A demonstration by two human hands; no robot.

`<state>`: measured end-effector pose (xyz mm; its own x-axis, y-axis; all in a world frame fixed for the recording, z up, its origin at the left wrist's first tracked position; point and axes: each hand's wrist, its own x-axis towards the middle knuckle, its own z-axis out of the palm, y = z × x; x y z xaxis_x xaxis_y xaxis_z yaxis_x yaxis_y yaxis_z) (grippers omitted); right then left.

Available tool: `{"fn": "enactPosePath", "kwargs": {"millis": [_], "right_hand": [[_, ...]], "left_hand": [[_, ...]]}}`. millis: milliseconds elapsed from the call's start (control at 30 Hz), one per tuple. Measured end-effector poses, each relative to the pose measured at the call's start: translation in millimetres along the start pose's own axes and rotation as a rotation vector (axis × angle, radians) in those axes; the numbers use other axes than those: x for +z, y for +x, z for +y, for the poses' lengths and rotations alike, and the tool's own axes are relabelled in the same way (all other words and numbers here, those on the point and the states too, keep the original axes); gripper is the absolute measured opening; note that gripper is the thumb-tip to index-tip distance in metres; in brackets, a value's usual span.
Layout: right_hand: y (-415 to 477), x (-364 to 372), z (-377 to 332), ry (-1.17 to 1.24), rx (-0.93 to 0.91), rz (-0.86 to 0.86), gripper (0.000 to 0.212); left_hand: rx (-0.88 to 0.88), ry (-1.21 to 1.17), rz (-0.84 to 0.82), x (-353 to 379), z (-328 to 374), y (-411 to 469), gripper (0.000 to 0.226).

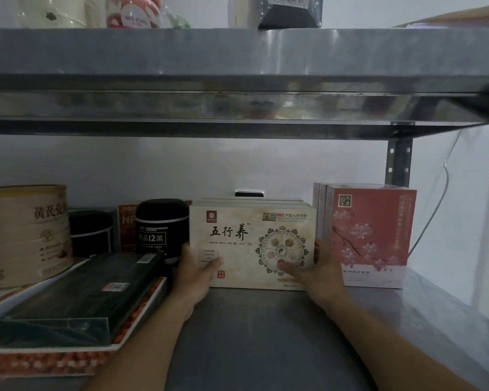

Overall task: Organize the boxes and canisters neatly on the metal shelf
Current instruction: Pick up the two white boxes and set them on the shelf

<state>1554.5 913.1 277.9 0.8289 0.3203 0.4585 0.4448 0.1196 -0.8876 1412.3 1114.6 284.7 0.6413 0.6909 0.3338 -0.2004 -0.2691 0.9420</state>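
A cream box (246, 238) with black characters and a round emblem stands upright on the metal shelf (266, 334), with more like it behind. My left hand (194, 273) grips its lower left edge and my right hand (318, 273) grips its lower right edge. A pink blossom box (370, 235) stands right beside it on the right. To the left are a black canister (160, 230), a second black canister (91, 232) and a large gold canister (23, 235).
A dark flat box (76, 303) lies on an orange-and-white box (54, 359) at the front left. An orange box (127, 227) stands behind the canisters. The upper shelf (237, 80) hangs low overhead with jars on it. A shelf post (398, 162) is at the right.
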Motion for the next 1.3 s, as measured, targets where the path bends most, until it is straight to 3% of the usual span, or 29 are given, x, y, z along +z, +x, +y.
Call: {"fn": "enactPosePath", "kwargs": {"millis": [933, 1300], "right_hand": [[-9, 1, -15, -0.203, -0.052, -0.019, 0.062], [-12, 1, -18, -0.326, -0.046, 0.01, 0.07]], "left_hand": [[0.013, -0.033, 0.024, 2, -3, 4, 0.057], [0.011, 0.004, 0.034, 3, 1, 0, 0.057]]}}
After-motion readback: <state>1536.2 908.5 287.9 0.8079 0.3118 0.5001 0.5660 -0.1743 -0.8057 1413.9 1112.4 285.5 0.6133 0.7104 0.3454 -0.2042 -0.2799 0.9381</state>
